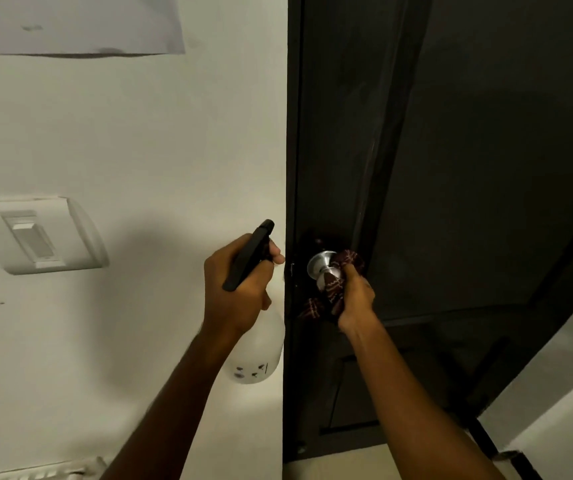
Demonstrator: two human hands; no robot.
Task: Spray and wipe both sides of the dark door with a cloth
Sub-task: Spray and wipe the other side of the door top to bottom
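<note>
The dark door (468, 168) fills the right half of the view, panelled, with a silver round knob (320, 264) near its left edge. My right hand (354, 301) grips a dark red patterned cloth (335, 292) wrapped around the knob's outer end. A loose corner of the cloth hangs below the knob. My left hand (240, 292) holds a white spray bottle (261, 351) by its black trigger head, just left of the door frame, with the nozzle pointing up towards the door edge.
A white wall (157, 133) lies to the left with a light switch plate (41, 237) on it. A sheet of paper (70, 24) is stuck high on the wall. Pale floor shows at the bottom, below the door. Another white wall rises at the lower right.
</note>
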